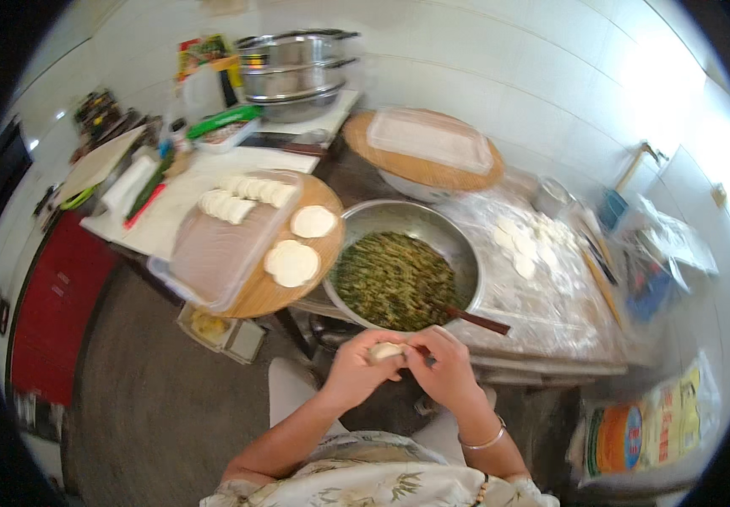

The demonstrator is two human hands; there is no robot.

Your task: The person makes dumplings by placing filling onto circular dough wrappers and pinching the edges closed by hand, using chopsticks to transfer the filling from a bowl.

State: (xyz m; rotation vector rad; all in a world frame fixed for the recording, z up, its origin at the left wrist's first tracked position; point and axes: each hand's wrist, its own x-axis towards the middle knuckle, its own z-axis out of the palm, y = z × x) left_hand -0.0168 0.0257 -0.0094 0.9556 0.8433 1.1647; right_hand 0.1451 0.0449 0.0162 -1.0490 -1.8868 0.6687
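Observation:
Close to my body, just in front of the metal bowl, my left hand (355, 367) cups a pale dumpling (385, 351). The fingers of my right hand (448, 370) pinch its right edge, so both hands are closed on it. Green chopped filling (392, 279) fills much of the wide metal bowl (476, 275), and a brown wooden handle (483, 322) leans out over its right rim. On the left, a round wooden board (324, 283) bears flat dough wrappers (293, 264) and part of a clear plastic tray (213, 262). Rows of finished dumplings (245, 197) lie in that tray.
Small dough pieces (524, 241) lie on the floured, plastic-covered table (551, 308) at right, near a rolling pin (603, 290). Behind the bowl, another round board (356, 139) carries a plastic lid (428, 139). A stacked steamer (293, 76) stands at the back; a printed sack (648, 427) sits lower right.

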